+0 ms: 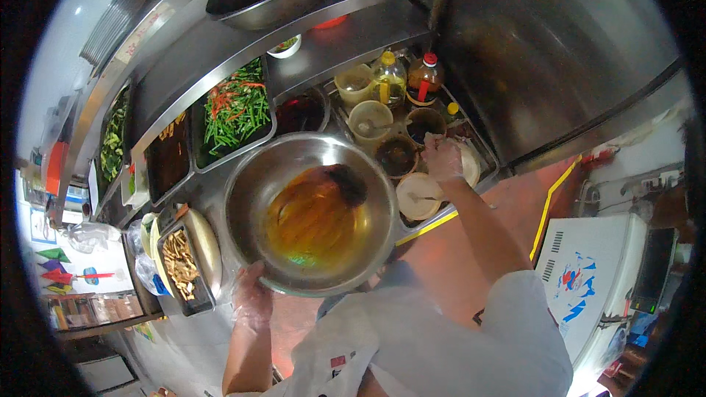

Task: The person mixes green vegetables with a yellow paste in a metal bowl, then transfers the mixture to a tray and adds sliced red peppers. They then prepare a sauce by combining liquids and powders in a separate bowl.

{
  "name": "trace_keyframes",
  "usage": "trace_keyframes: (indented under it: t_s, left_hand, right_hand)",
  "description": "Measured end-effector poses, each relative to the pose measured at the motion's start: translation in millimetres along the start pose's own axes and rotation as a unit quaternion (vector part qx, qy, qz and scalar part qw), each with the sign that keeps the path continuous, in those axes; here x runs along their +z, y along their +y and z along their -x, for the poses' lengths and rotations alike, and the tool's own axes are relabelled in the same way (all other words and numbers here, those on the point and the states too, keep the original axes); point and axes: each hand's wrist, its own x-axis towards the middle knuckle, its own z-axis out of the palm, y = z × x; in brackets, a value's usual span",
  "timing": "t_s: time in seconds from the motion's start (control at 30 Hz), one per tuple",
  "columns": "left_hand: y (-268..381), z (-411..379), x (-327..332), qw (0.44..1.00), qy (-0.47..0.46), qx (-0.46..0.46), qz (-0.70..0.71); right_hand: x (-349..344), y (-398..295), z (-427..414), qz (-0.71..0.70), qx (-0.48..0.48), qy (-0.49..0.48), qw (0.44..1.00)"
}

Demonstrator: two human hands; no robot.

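A large stainless steel mixing bowl stands before me, with oily amber liquid and a dark sauce patch inside. My left hand, in a clear plastic glove, grips its near left rim. Out to the right, my gloved right hand is over a tray of seasoning tubs, beside a tub of dark sauce. Whether its fingers hold a utensil is hidden. Close by are a tub of dark brown seasoning, a tub of white seasoning with a spoon, and another pale tub partly under my wrist.
Behind the tubs stand a yellow-capped oil bottle and a red-capped bottle. Cut green vegetables fill a tray beneath a steel shelf. Left of the bowl sits a black tray of brown strips. A white appliance is at right.
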Motion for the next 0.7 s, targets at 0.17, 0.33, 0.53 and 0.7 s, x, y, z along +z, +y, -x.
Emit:
trace_keyframes:
  t_s: [0.17,0.33,0.53,0.7]
  left_hand:
    - [-8,2,24,1.000,-0.009,-0.015,-0.017]
    - [-4,13,62,0.998,0.001,-0.004,-0.067]
    - [0,27,80,0.992,-0.076,0.071,-0.076]
    - [-15,4,65,0.983,-0.112,0.128,-0.066]
  right_hand:
    - [-16,5,1,-0.019,-0.022,0.134,0.991]
    - [-21,27,1,-0.119,0.009,0.072,0.990]
    - [-162,-91,58,-0.341,0.056,-0.024,0.938]
    - [-144,-123,109,-0.354,-0.253,0.108,0.894]
